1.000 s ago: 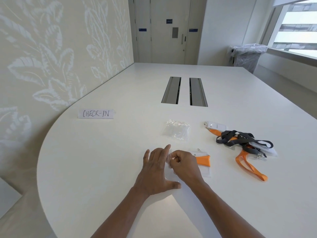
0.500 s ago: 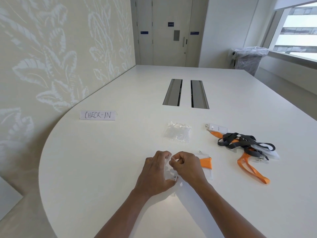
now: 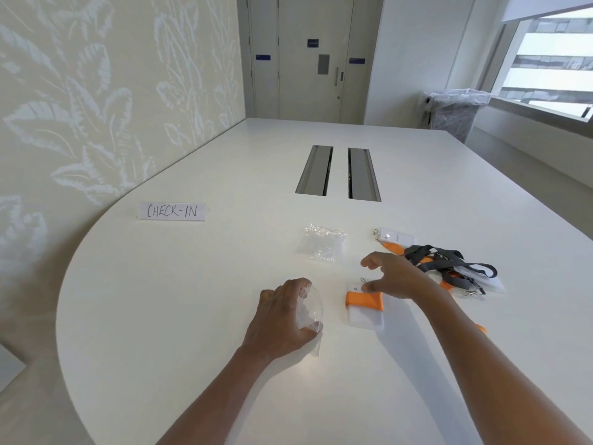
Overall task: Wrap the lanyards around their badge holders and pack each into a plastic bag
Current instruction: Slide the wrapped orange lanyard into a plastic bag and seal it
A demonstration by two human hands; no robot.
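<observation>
Left hand (image 3: 282, 316) grip pinching plastic bag (image 3: 309, 311), right hand (image 3: 396, 277) grip spread above wrapped badge holder (image 3: 365, 308)

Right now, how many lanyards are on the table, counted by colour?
Orange: 2, the wrapped orange lanyard and the loose orange lanyard
Grey: 1, the grey lanyard
Total: 3

Two bare forearms and hands, the left hand (image 3: 282, 316) and the right hand (image 3: 396, 276), show no sleeves, gloves, rings, watch or bracelet; short fingernails are unpainted where visible.
</observation>
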